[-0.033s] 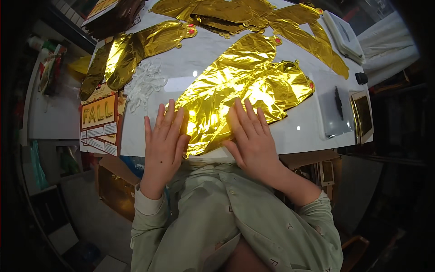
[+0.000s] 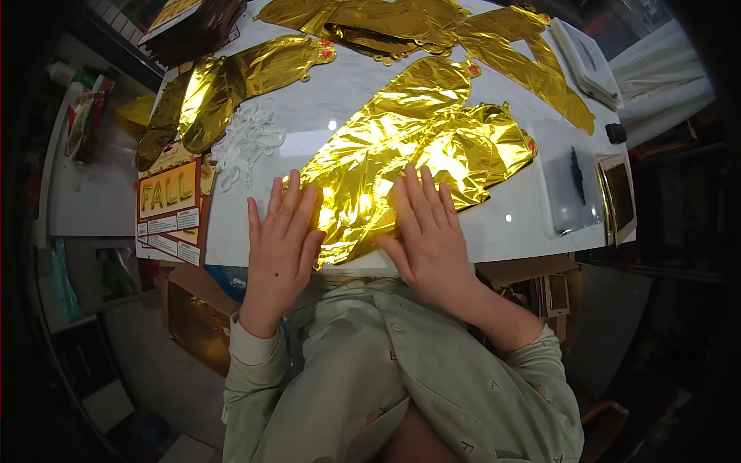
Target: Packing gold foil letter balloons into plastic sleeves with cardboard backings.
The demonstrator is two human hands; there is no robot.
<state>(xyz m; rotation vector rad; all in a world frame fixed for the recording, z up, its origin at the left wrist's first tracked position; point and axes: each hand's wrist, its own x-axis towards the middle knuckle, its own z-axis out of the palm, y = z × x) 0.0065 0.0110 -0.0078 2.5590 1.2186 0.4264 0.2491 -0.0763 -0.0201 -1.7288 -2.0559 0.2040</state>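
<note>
A shiny gold foil balloon, uninflated and creased, lies flat on the white table in front of me. My left hand is flat at the balloon's left edge, fingers stretched out. My right hand rests with spread fingers on its lower right part. Neither hand grips anything. Under the palms the foil is hidden.
More flat gold foil balloons lie along the far side. Left of centre sits a tangle of white string or ribbon. Printed cards lie at the left edge, a clear plastic bag at the right. Cardboard boxes stand below.
Both hands have shifted very slightly over the foil. The balloon looks the same.
</note>
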